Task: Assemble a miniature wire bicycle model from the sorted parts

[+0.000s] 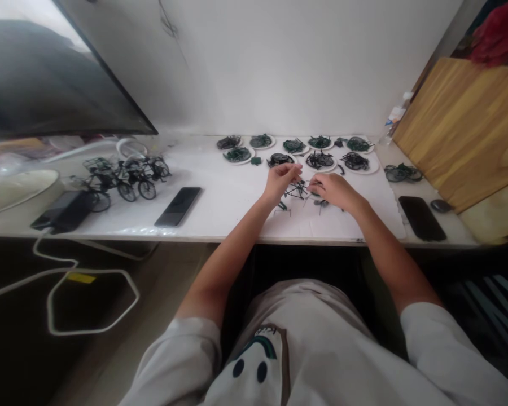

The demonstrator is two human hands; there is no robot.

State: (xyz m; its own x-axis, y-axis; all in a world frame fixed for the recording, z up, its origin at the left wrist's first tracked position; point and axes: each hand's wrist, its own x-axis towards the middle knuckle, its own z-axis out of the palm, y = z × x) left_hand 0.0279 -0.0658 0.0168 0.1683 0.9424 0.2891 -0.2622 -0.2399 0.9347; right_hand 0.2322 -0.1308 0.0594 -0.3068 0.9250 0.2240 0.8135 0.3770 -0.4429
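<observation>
My left hand [280,179] and my right hand [335,190] meet over the white desk [224,211], both pinched on a small dark green model bicycle frame [297,190] held between them just above the surface. A few loose small parts [281,207] lie on the desk under and beside my hands. Behind them stand several white plates of dark green and black parts [320,160] in two rows.
Finished model bicycles [125,177] stand at the left, near a black phone [178,206], a black adapter with white cable [61,210] and a monitor [46,73]. At the right lie another phone [421,217], a wooden board [469,129] and a loose pile of parts [402,172].
</observation>
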